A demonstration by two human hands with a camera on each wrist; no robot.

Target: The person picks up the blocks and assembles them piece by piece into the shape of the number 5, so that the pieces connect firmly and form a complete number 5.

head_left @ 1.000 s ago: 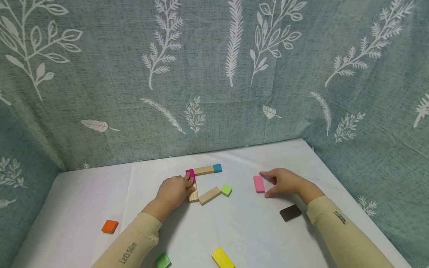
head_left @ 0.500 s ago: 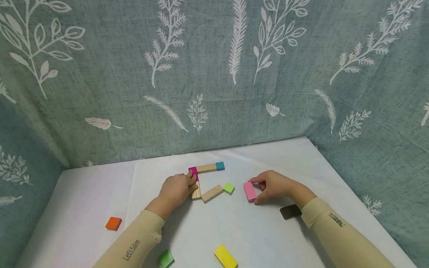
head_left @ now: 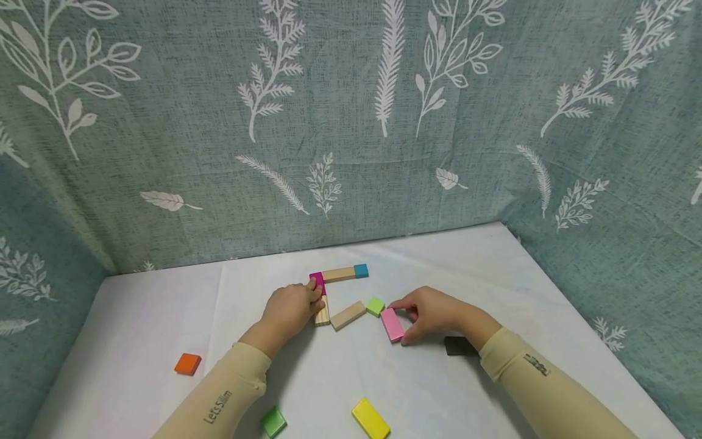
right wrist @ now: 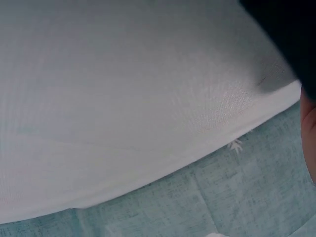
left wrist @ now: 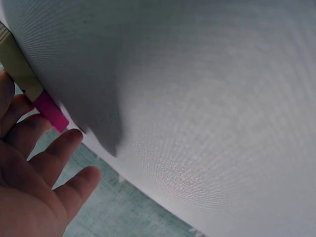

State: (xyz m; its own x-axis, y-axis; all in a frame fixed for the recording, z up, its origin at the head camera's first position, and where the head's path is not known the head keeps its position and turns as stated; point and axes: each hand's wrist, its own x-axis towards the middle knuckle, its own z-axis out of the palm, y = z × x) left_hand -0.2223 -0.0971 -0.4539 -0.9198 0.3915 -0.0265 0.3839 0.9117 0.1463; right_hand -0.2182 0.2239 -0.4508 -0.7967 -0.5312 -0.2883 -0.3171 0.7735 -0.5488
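My right hand (head_left: pixel 436 314) pinches a pink wooden block (head_left: pixel 392 324) between thumb and fingertips at the block's right edge. The block's upper left corner is right at a lime-green square block (head_left: pixel 375 306). My left hand (head_left: pixel 290 310) rests its fingertips on a magenta block (head_left: pixel 317 281) and on the plain wood block (head_left: pixel 322 312) below it. In the left wrist view the left hand's fingers (left wrist: pixel 66 148) are spread loosely beside the magenta block (left wrist: pixel 52 111). The right wrist view shows only an edge of the right hand (right wrist: pixel 308 140), with the pink block hidden.
A plain block (head_left: pixel 339 275) and a teal block (head_left: pixel 361 271) extend right from the magenta one. Another plain block (head_left: pixel 348 316) slants toward the lime one. Orange (head_left: pixel 188 364), green (head_left: pixel 273 422), yellow (head_left: pixel 371 418) and dark (head_left: pixel 459 346) blocks lie around on the white table (head_left: pixel 142 323).
My right hand has closed on the pink block and slid it left, up to the lime block. The right forearm now partly covers the dark block. My left hand stays at the magenta block.
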